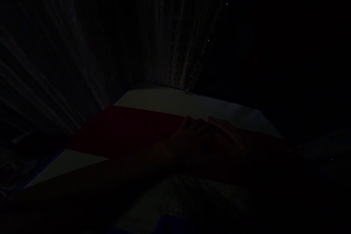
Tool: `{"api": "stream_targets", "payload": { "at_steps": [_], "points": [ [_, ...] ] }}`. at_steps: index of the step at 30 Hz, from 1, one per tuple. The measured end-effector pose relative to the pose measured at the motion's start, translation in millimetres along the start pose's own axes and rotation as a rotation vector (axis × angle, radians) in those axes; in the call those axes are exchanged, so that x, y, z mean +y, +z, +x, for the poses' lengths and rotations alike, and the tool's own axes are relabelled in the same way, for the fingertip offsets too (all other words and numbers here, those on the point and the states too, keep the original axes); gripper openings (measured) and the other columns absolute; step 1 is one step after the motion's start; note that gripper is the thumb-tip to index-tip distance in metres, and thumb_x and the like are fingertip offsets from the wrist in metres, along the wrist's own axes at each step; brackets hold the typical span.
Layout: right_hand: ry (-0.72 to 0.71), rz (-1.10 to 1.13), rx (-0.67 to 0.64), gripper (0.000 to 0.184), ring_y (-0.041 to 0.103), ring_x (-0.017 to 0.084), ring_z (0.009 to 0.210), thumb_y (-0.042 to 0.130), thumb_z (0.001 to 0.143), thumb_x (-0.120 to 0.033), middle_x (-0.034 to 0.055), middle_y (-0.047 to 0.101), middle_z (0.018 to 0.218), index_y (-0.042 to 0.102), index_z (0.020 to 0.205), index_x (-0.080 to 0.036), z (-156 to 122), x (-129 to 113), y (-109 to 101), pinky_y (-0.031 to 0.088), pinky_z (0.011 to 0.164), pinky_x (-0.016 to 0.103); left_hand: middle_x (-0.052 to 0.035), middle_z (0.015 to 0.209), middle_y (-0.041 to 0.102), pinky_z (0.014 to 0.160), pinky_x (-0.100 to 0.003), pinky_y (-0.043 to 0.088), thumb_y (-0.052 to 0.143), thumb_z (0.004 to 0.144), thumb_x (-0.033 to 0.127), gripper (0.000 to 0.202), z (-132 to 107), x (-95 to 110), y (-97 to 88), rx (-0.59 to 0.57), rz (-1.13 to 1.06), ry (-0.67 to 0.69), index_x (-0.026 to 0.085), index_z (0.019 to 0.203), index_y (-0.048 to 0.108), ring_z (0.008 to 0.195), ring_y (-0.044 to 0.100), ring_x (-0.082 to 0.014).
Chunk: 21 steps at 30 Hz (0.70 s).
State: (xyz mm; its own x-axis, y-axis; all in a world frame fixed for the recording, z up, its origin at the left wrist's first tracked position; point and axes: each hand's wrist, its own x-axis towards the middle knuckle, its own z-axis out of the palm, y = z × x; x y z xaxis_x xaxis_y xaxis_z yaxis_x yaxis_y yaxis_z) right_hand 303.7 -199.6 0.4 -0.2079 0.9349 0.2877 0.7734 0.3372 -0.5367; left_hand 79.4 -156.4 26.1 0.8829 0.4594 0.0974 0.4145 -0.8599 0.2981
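The scene is very dark. A large red sheet [123,129] lies across a white table [170,100]. My left hand [189,137] rests on the sheet near the middle, fingers stretched forward and flat. Right beside it lies my right hand [233,135], its fingers pointing left and also flat on the red sheet. The two hands touch or slightly overlap; the dark hides exactly how. Neither hand seems to hold anything.
A blue edge [41,168] runs along the table's left side. Pale hanging strands or a curtain [164,36] stand behind the table. Cluttered dim shapes [16,161] sit at the lower left. Patterned fabric [192,197] shows near the bottom.
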Motion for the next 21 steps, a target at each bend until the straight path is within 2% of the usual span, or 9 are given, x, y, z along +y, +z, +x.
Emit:
{"api": "stream_targets", "payload": {
  "at_steps": [4, 6, 9, 12, 16, 21],
  "points": [
    [-0.014, -0.039, -0.042, 0.059, 0.040, 0.031, 0.157, 0.042, 0.107, -0.056, 0.0096, 0.044, 0.169, 0.046, 0.160, -0.030, -2.4, 3.1, 2.8, 0.030, 0.130, 0.065, -0.0118, 0.178, 0.020, 0.131, -0.070, 0.008, 0.043, 0.104, 0.073, 0.086, 0.9, 0.8, -1.3, -0.028, -0.003, -0.013, 0.018, 0.169, 0.028, 0.164, 0.017, -0.0393],
    [-0.036, -0.052, -0.061, 0.062, 0.033, 0.030, 0.161, 0.043, 0.107, -0.055, 0.0069, 0.035, 0.173, 0.038, 0.165, -0.035, -4.5, 3.0, 4.8, 0.025, 0.132, 0.066, -0.0113, 0.178, 0.019, 0.130, -0.071, 0.009, 0.042, 0.105, 0.072, 0.084, 0.8, 1.6, -2.9, -0.014, 0.003, -0.001, 0.019, 0.169, 0.029, 0.164, 0.017, -0.0390],
    [-0.051, -0.029, -0.085, 0.065, 0.024, 0.029, 0.164, 0.046, 0.106, -0.054, 0.0002, 0.022, 0.178, 0.027, 0.167, -0.045, -7.8, -1.1, 8.0, 0.027, 0.131, 0.065, -0.0120, 0.178, 0.021, 0.130, -0.071, 0.010, 0.045, 0.106, 0.067, 0.080, -0.3, 2.0, -4.3, -0.016, 0.017, 0.004, 0.019, 0.168, 0.031, 0.164, 0.019, -0.0385],
    [-0.062, 0.012, -0.123, 0.066, 0.023, 0.029, 0.164, 0.047, 0.106, -0.054, -0.0026, 0.019, 0.179, 0.023, 0.167, -0.049, -9.7, -5.8, 10.3, 0.027, 0.132, 0.063, -0.0121, 0.177, 0.023, 0.130, -0.071, 0.010, 0.046, 0.107, 0.062, 0.076, -1.4, 1.7, -4.1, -0.028, 0.028, 0.006, 0.019, 0.168, 0.032, 0.164, 0.019, -0.0378],
    [-0.010, 0.020, -0.138, 0.063, 0.021, 0.028, 0.165, 0.043, 0.107, -0.056, -0.0017, 0.016, 0.179, 0.027, 0.167, -0.046, -9.8, -2.7, 11.8, 0.025, 0.133, 0.062, -0.0140, 0.176, 0.024, 0.129, -0.072, 0.010, 0.048, 0.107, 0.062, 0.077, -0.8, 1.3, -3.2, -0.015, 0.041, 0.017, 0.017, 0.167, 0.033, 0.163, 0.020, -0.0385],
    [0.065, -0.052, -0.136, 0.066, 0.017, 0.026, 0.166, 0.036, 0.107, -0.061, 0.0017, 0.017, 0.179, 0.030, 0.168, -0.036, -9.5, 6.0, 10.3, 0.020, 0.135, 0.060, -0.0144, 0.178, 0.018, 0.129, -0.072, 0.007, 0.047, 0.107, 0.065, 0.082, 1.5, 1.9, -2.1, -0.037, 0.028, 0.008, 0.016, 0.170, 0.026, 0.164, 0.017, -0.0402]
  ]
}}
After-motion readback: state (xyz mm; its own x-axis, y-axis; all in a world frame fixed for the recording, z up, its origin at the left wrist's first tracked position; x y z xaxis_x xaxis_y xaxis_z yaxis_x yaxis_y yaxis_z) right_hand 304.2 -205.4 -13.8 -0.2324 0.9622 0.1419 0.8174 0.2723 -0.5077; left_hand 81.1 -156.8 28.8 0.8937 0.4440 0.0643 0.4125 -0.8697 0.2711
